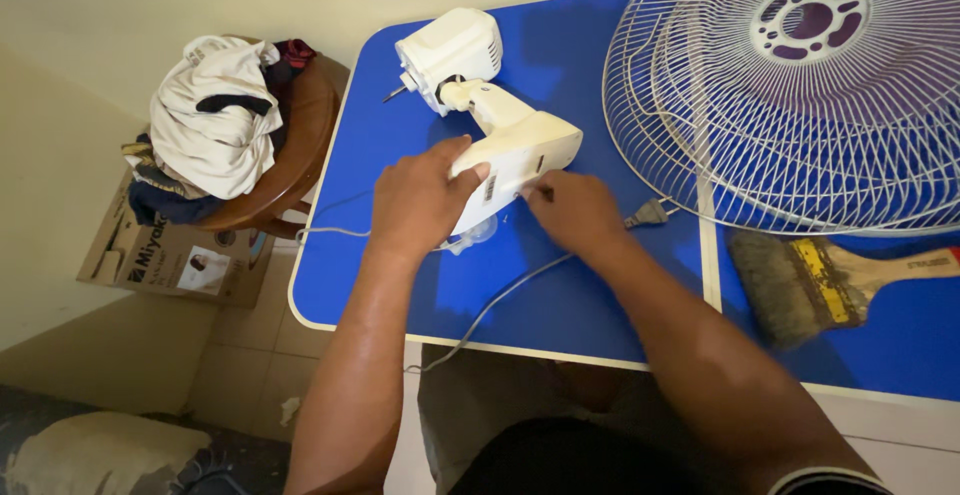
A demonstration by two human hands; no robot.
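Observation:
A white fan body (500, 125) lies on its side on the blue table (560, 295), its motor housing (452, 55) toward the far edge with a bare shaft sticking out. My left hand (420, 200) grips the near end of the fan's neck and base part. My right hand (572, 210) presses its fingertips against the same end, on the right side; whether it pinches a small item is hidden. A grey power cord (500, 300) trails from under my hands over the table's front edge, its plug (648, 215) lying by my right hand.
Two white wire fan grilles (790, 95) with a purple centre badge lie stacked at the right. A worn wide paintbrush (830, 280) rests on the table at right. A round wooden stool piled with clothes (225, 115) stands left, a cardboard box (165, 255) beneath it.

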